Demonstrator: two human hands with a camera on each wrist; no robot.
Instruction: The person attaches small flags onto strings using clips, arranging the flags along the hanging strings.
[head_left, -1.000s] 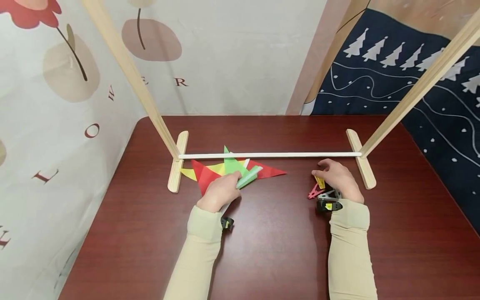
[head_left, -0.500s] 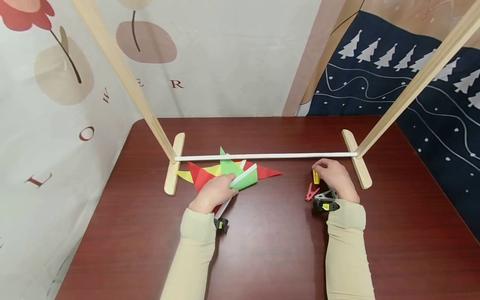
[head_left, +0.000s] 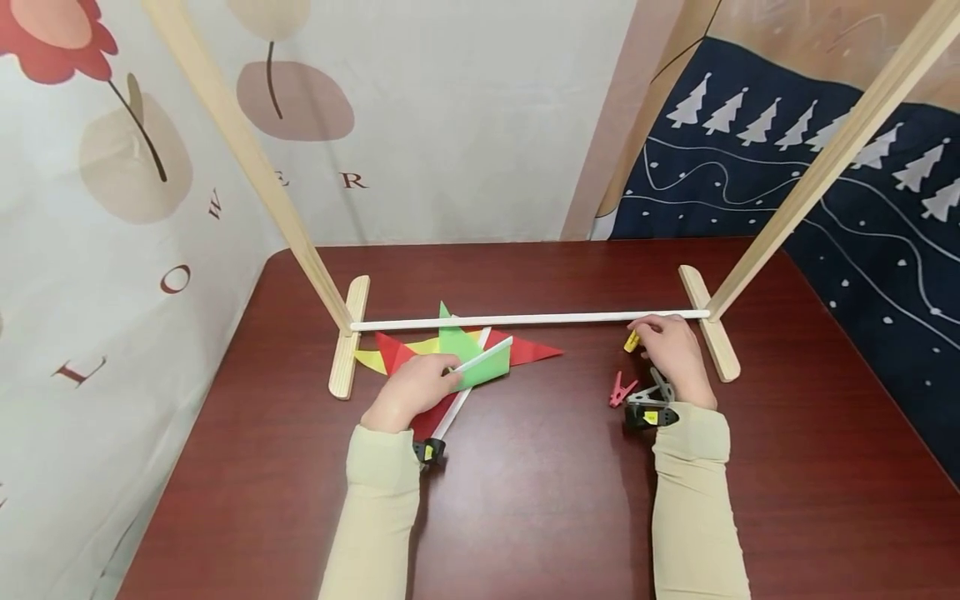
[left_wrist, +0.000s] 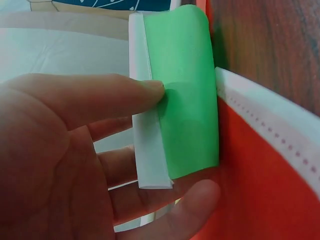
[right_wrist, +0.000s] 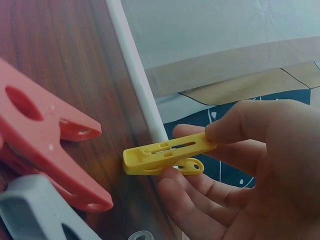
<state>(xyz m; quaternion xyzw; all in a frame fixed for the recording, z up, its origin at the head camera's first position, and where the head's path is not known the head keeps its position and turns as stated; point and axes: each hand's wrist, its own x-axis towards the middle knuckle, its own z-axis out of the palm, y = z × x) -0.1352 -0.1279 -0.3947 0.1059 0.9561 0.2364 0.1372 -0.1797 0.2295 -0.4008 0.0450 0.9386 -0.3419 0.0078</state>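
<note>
In the head view, my left hand (head_left: 416, 387) holds a green pennant (head_left: 486, 367) over a heap of pennants. The left wrist view has the thumb and fingers pinching its white edge band (left_wrist: 150, 135), the green part (left_wrist: 187, 100) curving over behind it. Under it lie a red pennant (head_left: 532, 348) with a white stitched edge and a yellow pennant (head_left: 371, 360). My right hand (head_left: 673, 354) pinches a yellow clothespin (right_wrist: 165, 152) by its handles, beside the white bar. A pink clothespin (head_left: 621, 389) and a grey clothespin (head_left: 654, 390) lie near that wrist.
A white bar (head_left: 555, 319) runs low between two wooden feet, left foot (head_left: 349, 342) and right foot (head_left: 709, 321). Slanting wooden posts, left post (head_left: 247, 167) and right post (head_left: 825, 167), rise from them. Printed cloths hang behind the dark red table (head_left: 540, 500).
The right hand has lifted the yellow clothespin from beside the pink one toward the bar. The left hand has moved slightly left and down, and the green pennant has turned in it.
</note>
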